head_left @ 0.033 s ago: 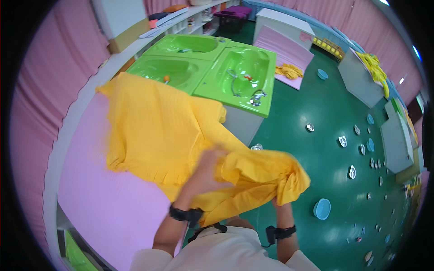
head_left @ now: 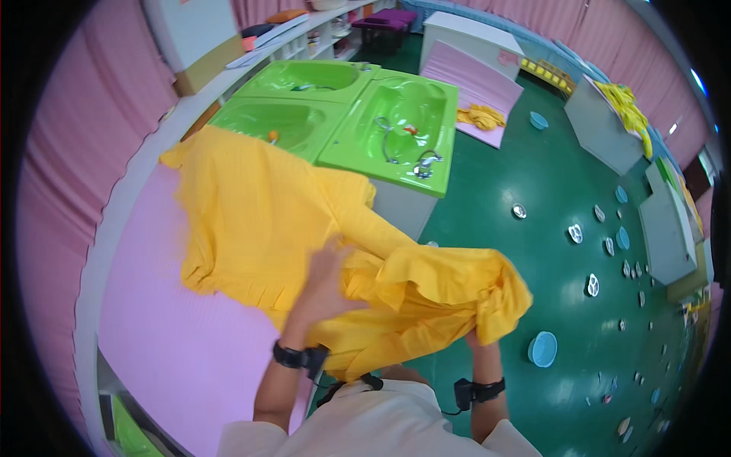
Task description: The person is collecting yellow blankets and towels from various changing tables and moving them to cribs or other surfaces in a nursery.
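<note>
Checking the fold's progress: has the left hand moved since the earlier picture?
No. The left hand lies on the yellow cloth, same spot relative to the green sinks.

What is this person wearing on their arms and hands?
Both forearms are bare and no gloves show. The left hand has a black band with a small black box at the wrist. The right hand, mostly hidden by yellow cloth, has a like band. Short pale sleeves cover the upper arms.
</note>
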Demonstrator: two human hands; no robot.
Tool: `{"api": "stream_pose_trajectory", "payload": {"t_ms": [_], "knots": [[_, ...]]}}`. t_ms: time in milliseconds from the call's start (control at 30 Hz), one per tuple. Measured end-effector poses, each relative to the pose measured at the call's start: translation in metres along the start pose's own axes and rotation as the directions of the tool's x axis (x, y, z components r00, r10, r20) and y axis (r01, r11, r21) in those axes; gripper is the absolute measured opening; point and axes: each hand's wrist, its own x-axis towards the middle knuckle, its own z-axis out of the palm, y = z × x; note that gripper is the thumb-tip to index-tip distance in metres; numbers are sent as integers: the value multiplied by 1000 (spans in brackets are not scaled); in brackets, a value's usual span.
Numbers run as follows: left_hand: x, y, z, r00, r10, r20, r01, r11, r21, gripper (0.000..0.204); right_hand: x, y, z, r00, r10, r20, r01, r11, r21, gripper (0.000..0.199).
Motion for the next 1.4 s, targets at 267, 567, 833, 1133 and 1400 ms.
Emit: {"api": "stream_pose_trajectory", "payload": {"t_ms": [267, 567, 833, 1133, 1400], "knots": [[64, -1, 148, 916, 220, 335, -299, 932, 203, 78, 16, -172, -10, 882, -468, -53, 464, 843, 274, 51], [153, 170, 209, 327, 650, 686, 264, 635, -726, 39, 6, -138, -145, 955, 74, -286, -205, 863, -462, 58], [229, 260, 268, 543, 217, 811, 720, 377, -583, 31, -65, -102, -65, 936, -108, -335, 120, 993, 16, 61], [122, 233, 380, -441, 443, 781, 519, 835, -180, 43, -170, -147, -67, 119, -565, -816, 827, 512, -234, 67], [-50, 292, 381, -944, 226, 239, 139, 934, -330, 62, -316, -35, -102, 129, -269, -954, 921, 389, 15, 39]]}}
